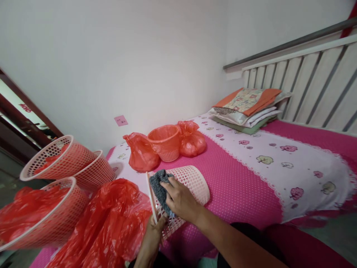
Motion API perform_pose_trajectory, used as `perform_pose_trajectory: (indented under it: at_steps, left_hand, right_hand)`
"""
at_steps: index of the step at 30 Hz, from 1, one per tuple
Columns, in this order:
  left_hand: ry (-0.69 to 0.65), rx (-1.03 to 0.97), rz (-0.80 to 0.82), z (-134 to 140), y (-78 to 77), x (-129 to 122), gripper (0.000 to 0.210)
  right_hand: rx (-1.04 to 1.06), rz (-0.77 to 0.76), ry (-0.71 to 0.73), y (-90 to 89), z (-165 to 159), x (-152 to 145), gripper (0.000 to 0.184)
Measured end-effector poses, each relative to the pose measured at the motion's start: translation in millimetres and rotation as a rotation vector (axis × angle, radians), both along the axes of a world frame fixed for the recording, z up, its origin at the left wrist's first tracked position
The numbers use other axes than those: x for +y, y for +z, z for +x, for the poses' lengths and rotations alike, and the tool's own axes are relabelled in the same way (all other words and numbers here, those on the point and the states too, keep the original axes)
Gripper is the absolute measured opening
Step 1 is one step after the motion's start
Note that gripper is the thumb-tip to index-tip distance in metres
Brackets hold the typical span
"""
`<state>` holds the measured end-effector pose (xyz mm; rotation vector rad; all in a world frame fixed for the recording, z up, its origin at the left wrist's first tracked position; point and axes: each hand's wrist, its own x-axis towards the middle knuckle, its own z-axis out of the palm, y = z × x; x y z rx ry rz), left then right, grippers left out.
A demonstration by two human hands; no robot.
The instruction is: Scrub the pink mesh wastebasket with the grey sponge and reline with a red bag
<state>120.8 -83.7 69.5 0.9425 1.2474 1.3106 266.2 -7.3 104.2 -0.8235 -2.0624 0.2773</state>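
At the near edge of the bed (pixel 242 186), a pink mesh basket (pixel 192 182) is laid on its side on the pink dotted cover, its open rim turned toward the wearer. The rim is gripped from below by the left hand (pixel 153 232), whose fingers are curled shut around it. A grey cloth (pixel 159 188) is pressed against the rim and side of the basket by the right hand (pixel 180 199); its fingers are closed over the cloth, holding it flat to the mesh.

Just left of the hands, a crumpled red plastic bag (pixel 111 219) is spread over the foreground. Further left, three more mesh baskets (pixel 67 163) are seen tilted, with red plastic inside at least two of them.

Beyond the held basket, an upright basket lined with a red bag (pixel 166 143) is set on the bed, flanked by two tied, filled red bags (pixel 141 152), one on each side. A small pink note (pixel 121 120) is stuck on the white wall behind them.

At the far end, folded bedding (pixel 245 108) is stacked against the slatted headboard (pixel 306 85).
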Motion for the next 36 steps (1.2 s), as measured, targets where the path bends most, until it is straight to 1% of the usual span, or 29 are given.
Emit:
perform_pose_trajectory:
  at_steps: [4, 9, 13, 16, 19, 24, 27, 30, 36]
  left_hand:
    - [-0.024, -0.033, -0.034, -0.3, -3.9, -1.2, 0.044]
    - [0.031, -0.007, -0.045, -3.9, -7.6, -0.5, 0.047]
    - [-0.029, -0.031, -0.053, -5.5, -9.2, 1.8, 0.053]
    - [-0.039, -0.042, -0.046, -5.3, -10.6, 2.4, 0.056]
    - [-0.049, -0.033, -0.043, -3.1, -8.0, 1.0, 0.058]
    - [-0.053, -0.007, -0.044, 2.8, 3.1, -2.4, 0.058]
    - [-0.054, -0.026, -0.058, 4.9, 6.9, -3.0, 0.063]
    - [-0.056, -0.050, -0.070, 5.3, 6.9, -2.5, 0.067]
    - [-0.052, -0.036, -0.074, 4.1, 2.6, -1.6, 0.067]
  right_hand:
    - [-0.027, -0.050, -0.101, -5.0, 12.9, 15.0, 0.057]
    - [-0.058, -0.163, -0.233, -10.8, 38.5, 38.8, 0.052]
    - [-0.075, -0.266, -0.339, -14.8, 59.9, 56.4, 0.052]
    - [-0.086, -0.347, -0.412, -15.9, 72.3, 64.4, 0.051]
    - [-0.104, -0.407, -0.472, -16.6, 81.5, 69.2, 0.049]
    - [-0.104, -0.446, -0.518, -20.0, 92.0, 75.8, 0.048]
    - [-0.100, -0.464, -0.541, -21.8, 95.0, 78.8, 0.048]
    - [-0.101, -0.475, -0.551, -22.9, 96.2, 80.8, 0.048]
    - [-0.104, -0.484, -0.563, -24.5, 97.6, 83.2, 0.047]
